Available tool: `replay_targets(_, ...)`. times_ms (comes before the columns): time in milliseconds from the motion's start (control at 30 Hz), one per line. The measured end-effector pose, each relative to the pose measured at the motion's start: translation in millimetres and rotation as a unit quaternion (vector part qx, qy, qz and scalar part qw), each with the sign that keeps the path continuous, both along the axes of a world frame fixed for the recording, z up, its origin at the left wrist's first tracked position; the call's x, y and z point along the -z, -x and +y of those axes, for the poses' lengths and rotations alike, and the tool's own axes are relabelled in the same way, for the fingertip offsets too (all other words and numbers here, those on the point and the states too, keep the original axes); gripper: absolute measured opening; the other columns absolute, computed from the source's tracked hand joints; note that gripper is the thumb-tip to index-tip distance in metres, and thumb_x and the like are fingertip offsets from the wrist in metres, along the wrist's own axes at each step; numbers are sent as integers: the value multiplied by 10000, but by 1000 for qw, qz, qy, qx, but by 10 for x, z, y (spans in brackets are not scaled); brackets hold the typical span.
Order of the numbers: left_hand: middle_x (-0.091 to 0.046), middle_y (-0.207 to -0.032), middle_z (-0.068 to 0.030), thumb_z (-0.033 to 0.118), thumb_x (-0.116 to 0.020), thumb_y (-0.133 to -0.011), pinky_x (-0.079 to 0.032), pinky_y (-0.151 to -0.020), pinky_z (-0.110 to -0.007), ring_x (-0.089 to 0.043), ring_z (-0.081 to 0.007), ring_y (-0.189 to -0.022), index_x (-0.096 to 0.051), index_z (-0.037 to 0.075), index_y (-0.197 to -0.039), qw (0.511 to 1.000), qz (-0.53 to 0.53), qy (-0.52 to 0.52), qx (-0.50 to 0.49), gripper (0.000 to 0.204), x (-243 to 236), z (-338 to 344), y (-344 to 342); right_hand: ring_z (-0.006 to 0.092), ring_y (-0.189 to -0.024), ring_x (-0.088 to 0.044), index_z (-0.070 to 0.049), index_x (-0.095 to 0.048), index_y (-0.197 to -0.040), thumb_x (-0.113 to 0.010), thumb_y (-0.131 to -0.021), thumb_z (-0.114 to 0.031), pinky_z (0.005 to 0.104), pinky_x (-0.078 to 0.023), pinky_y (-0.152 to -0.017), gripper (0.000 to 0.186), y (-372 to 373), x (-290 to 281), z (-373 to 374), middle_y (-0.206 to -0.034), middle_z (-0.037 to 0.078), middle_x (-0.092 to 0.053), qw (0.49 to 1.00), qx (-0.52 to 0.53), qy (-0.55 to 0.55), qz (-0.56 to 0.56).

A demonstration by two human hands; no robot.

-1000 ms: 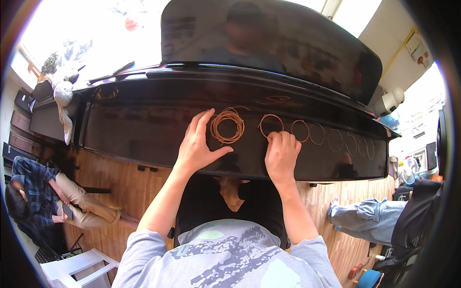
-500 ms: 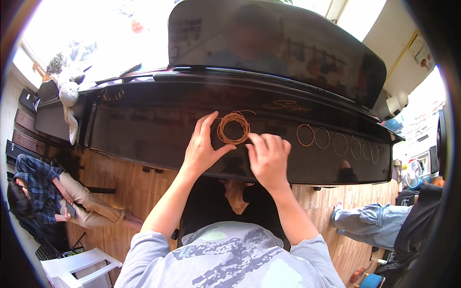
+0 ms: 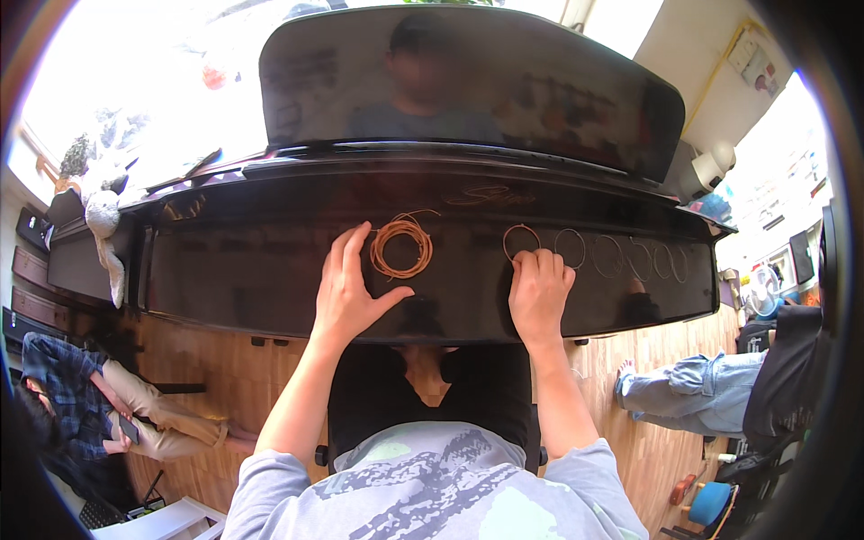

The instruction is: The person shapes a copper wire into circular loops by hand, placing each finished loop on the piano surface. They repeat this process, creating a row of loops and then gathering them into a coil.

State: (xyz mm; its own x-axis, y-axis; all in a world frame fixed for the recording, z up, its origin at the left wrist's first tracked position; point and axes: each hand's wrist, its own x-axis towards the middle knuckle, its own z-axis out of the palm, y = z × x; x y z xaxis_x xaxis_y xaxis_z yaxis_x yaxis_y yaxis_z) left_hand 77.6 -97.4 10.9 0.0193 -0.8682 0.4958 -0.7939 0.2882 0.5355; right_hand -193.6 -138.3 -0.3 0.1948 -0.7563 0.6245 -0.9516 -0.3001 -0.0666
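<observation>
A thick bundle of copper-coloured coiled wire strings (image 3: 427,253) lies on the black piano's closed lid (image 3: 270,261). Beside its left side rests my left hand (image 3: 348,286), open, fingers up and thumb spread out below the bundle. Farther right, my right hand (image 3: 539,292) has its fingertips pinched together at the lower edge of a thin copper-coloured coiled string (image 3: 521,226). The fingers cover part of that ring. To its right, several silvery coiled strings (image 3: 583,248) lie in a row on the lid.
The upright music panel (image 3: 360,108) rises behind the lid. A grey plush toy (image 3: 103,216) hangs at the left end, and a white rounded device (image 3: 711,166) stands at the right end. One person (image 3: 67,387) sits at left holding a phone; another person's jeans (image 3: 693,391) show at right.
My right hand has left the string bundle and moved right to the thin copper-coloured ring. My left hand stays beside the bundle. The whole view has shifted slightly.
</observation>
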Motion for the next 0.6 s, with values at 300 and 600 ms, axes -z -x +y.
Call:
replay_targets(300, -421, -1372, -177, 348, -888, -631, -469, -982, -452, -488, -374, -1229, -335, 106, -1429, 1000, -4, -19, -3, 1002, 23, 19, -27, 220, -817, -526, -86, -620, -853, -632, -826, -103, 372, -362, -758, 34, -153, -144, 96, -828, 38, -544, 998, -56, -23, 0)
replay_targets(600, -390, -1379, -181, 342, -901, -617, -466, -984, -450, -470, -368, -1242, -318, 106, -1436, 1000, 25, 1, 0, 1033, 12, 40, -26, 244, -788, -532, -86, -564, -762, -608, -738, -50, 378, -411, -690, 61, -96, -124, -33, -788, 65, -537, 991, -80, -59, 93)
